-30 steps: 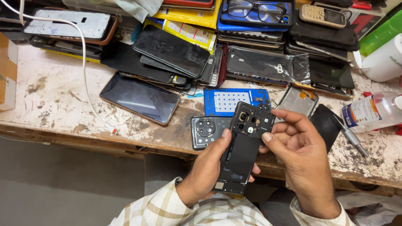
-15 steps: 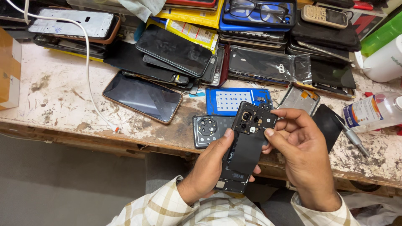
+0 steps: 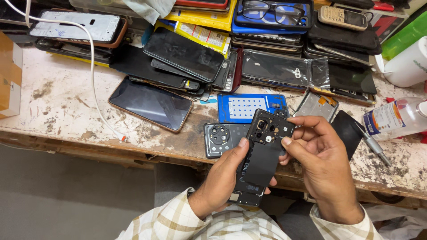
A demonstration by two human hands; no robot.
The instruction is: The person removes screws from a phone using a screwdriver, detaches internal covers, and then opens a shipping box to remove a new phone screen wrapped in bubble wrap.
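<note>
Just right of frame centre, the left hand (image 3: 222, 182) is cradling an opened black phone (image 3: 262, 155) from beneath, thumb pressing its edge. The right hand (image 3: 320, 164) is pinching the upper corner by the camera cluster, fingers closed on it. Held out past the worn bench edge (image 3: 80, 133), the phone could slip and fall if either grip is loosening.

The opened black phone (image 3: 262, 158) stands nearly upright, tilted a little toward one o'clock, its back cover off. Bare camera lenses and small parts cluster in the raised module at its twelve o'clock end; a flat dark panel fills the middle, and a small connector shows at six o'clock.
</note>
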